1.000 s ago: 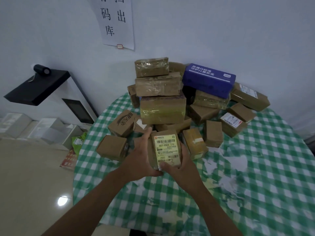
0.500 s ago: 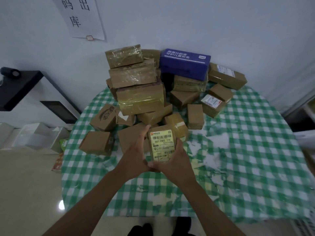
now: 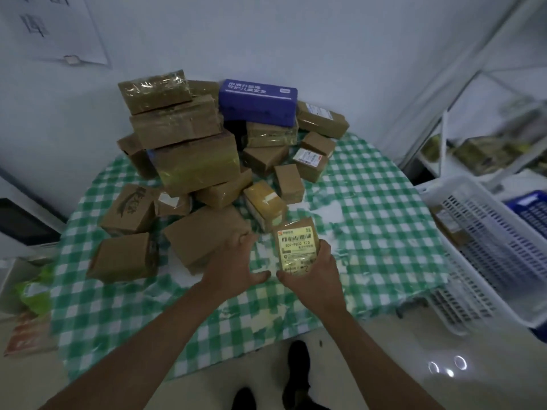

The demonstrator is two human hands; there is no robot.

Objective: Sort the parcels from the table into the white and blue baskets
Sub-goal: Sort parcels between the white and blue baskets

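My right hand (image 3: 312, 279) grips a small brown parcel (image 3: 297, 247) with a yellowish label facing me, held upright above the table's front. My left hand (image 3: 233, 267) has come off it and hovers open just to its left, fingers spread near a plain cardboard box (image 3: 204, 235). A heap of brown parcels (image 3: 189, 161), with a blue box (image 3: 257, 102) on top at the back, covers the far half of the green-checked table (image 3: 364, 208). The white basket (image 3: 485, 241) stands at the right, holding a parcel. Behind it shows a corner of the blue basket (image 3: 529, 210).
Shelving with more parcels (image 3: 473, 149) lines the right wall. A dark machine (image 3: 20, 223) and coloured packets (image 3: 32, 294) sit at the left on the floor side. My shoes (image 3: 296, 371) show below the table's front edge.
My left hand has let go of the labelled parcel, which my right hand alone carries a little to the right. The view has swung right, bringing the baskets into sight.
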